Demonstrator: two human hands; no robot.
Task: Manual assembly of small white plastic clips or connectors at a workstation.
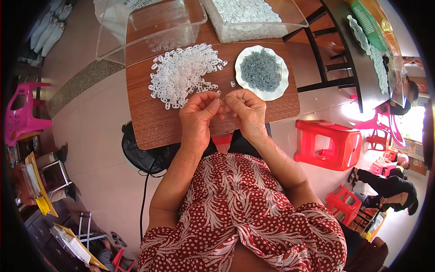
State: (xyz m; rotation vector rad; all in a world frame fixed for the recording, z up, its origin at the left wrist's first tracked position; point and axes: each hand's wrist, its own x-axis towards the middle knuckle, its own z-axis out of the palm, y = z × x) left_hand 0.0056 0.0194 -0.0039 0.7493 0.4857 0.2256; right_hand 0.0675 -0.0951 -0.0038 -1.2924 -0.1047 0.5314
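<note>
My left hand (198, 113) and my right hand (246, 111) meet fingertip to fingertip above the near edge of a small wooden table (145, 122). Between the fingertips they pinch something tiny; it looks like a small white piece and a thin pin, too small to tell for sure. Just beyond the hands lies a heap of small white plastic rings (183, 72). To its right stands a white scalloped dish (240, 77) filled with small grey metal pieces (261, 70).
Two clear plastic bins stand at the table's far edge: an almost empty one (145, 27) and one full of white pieces (251, 18). A red stool (328, 143) is on the right, a pink chair (22, 113) on the left, a black fan (145, 156) under the table. Another person sits at far right (392, 188).
</note>
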